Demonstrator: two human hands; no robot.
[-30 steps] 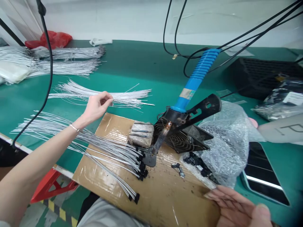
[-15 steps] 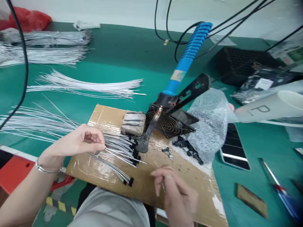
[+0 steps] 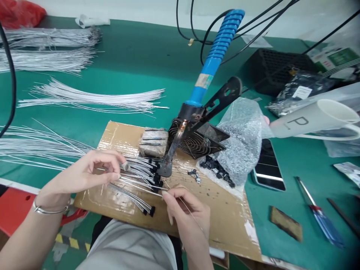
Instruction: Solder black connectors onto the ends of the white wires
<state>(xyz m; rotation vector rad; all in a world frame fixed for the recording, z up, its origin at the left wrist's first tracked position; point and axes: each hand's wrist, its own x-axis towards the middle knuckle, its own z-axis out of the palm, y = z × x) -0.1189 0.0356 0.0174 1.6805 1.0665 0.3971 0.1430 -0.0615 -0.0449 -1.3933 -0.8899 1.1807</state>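
Observation:
My left hand [image 3: 97, 169], with a bangle on its wrist, is curled around a white wire [image 3: 140, 186] above the cardboard. A small grey piece covers one fingertip. At the wire's other end, my right hand [image 3: 189, 210] pinches it between thumb and finger. A thin silvery strand [image 3: 189, 210] also runs through my right hand. Under and beside my left hand lie several white wires with black connectors [image 3: 155, 180] on their ends. A smaller group of wires with black ends [image 3: 152, 211] lies nearer me. The blue-handled soldering iron [image 3: 215, 56] leans in its stand, tip beside the connectors.
The cardboard sheet [image 3: 225, 228] lies on the green table. Behind the iron's tip are a whitish block [image 3: 153, 148] and a round fan grille [image 3: 194, 144]. Bubble wrap [image 3: 243, 127] with black connectors, a phone [image 3: 269, 165], a mug [image 3: 315, 120] and a screwdriver [image 3: 320, 213] are right.
My right hand has moved left and up to the wire's end and now pinches it. My left hand's index finger has lifted slightly. The camera view has shifted a little.

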